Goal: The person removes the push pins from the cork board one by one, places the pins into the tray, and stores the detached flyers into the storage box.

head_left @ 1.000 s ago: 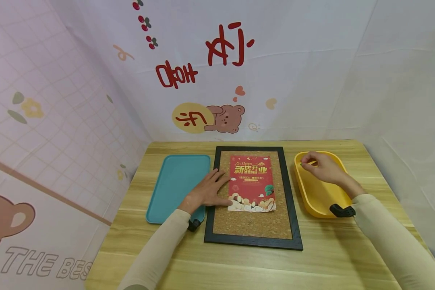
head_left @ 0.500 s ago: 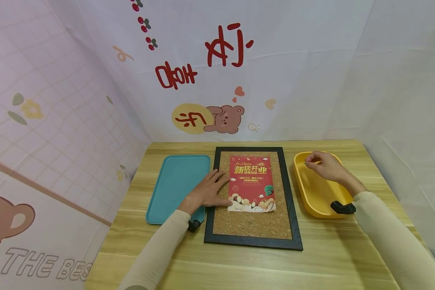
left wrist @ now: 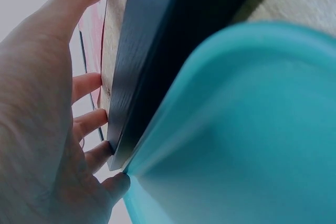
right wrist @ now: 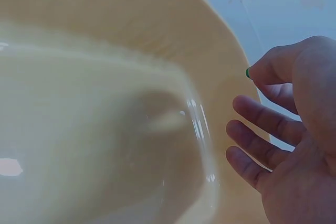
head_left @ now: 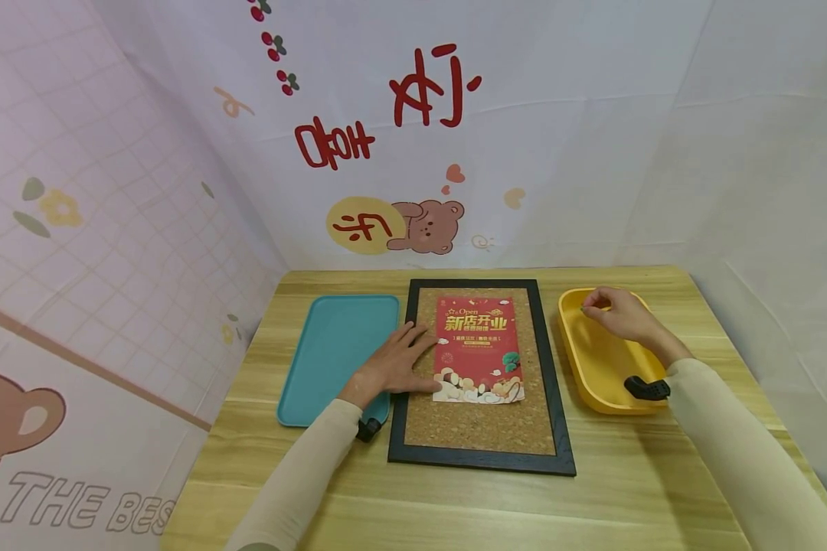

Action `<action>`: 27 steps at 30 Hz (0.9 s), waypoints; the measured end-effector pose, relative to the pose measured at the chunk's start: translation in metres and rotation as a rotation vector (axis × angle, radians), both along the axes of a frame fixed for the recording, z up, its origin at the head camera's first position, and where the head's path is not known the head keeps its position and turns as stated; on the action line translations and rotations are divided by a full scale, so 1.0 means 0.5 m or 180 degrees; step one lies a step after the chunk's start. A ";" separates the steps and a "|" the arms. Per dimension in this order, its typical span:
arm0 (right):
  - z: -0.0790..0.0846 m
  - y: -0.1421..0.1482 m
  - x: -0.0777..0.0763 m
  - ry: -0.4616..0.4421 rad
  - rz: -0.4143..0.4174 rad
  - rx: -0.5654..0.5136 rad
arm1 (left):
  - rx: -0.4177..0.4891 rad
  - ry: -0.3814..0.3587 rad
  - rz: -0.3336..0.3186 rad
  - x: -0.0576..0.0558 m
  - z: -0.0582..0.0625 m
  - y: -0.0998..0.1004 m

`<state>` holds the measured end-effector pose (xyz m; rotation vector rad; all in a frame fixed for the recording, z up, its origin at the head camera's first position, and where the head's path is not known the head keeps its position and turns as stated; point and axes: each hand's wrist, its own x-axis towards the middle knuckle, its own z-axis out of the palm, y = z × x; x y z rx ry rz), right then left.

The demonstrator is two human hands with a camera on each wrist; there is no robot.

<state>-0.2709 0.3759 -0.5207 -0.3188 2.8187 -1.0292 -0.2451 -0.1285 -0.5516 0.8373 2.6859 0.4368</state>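
A red poster with gold lettering lies on a black-framed corkboard. Across the board's left side rests my left hand, fingers spread, the thumb touching the poster's lower left edge. In the left wrist view the little finger reaches the rim of the blue tray, beside the black frame. My right hand is over the far end of a yellow tray. Its thumb and index finger pinch a small green object, mostly covered by the fingertips, so its kind is unclear. The other fingers are slightly bent.
The wooden table carries the board between the two trays. A printed cloth backdrop rises behind the table and along its sides. Black camera mounts sit at both wrists.
Over the last second my right hand has shifted slightly right above the yellow tray, keeping its pinch on the small green object. My left hand, the poster and the board have not moved.
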 end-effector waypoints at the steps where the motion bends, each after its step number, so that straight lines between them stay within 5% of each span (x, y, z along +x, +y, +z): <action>1: -0.002 0.000 -0.002 0.0004 -0.0012 0.0013 | 0.0035 0.0034 -0.0018 -0.005 -0.012 -0.004; 8: -0.018 0.004 -0.016 -0.0001 -0.0080 0.0071 | 0.0251 -0.0067 -0.0032 -0.012 -0.016 -0.010; 27: -0.043 -0.004 -0.031 -0.0083 -0.0060 0.0017 | -0.0123 0.0084 0.0021 0.003 0.004 0.001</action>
